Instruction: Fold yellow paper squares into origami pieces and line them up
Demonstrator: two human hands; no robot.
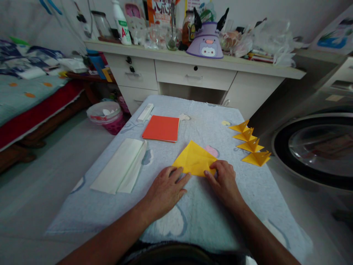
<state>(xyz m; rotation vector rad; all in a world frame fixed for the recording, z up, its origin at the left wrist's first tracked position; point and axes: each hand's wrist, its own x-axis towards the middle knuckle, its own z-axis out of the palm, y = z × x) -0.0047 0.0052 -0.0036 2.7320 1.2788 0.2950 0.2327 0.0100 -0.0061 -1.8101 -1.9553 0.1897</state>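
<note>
A yellow paper (195, 158), folded to a triangle-like shape, lies on the cloth-covered table (193, 217) with its point away from me. My left hand (167, 189) rests at its left corner, fingers spread and fingertips on the near edge. At the right corner, my right hand (224, 181) pinches the paper between thumb and curled fingers. Several folded yellow paper figures (256, 158) stand in a row at the table's right side. A stack of square paper, red on top (161, 128), lies beyond my left hand.
A folded pale cloth or tissue (120, 165) lies on the left of the table, with a small white box (145, 112) farther back. Behind stands a white desk (193, 73) crowded with bottles and a purple visor (207, 42). A washing machine (331, 92) is at right, a pink bin (114, 127) at left.
</note>
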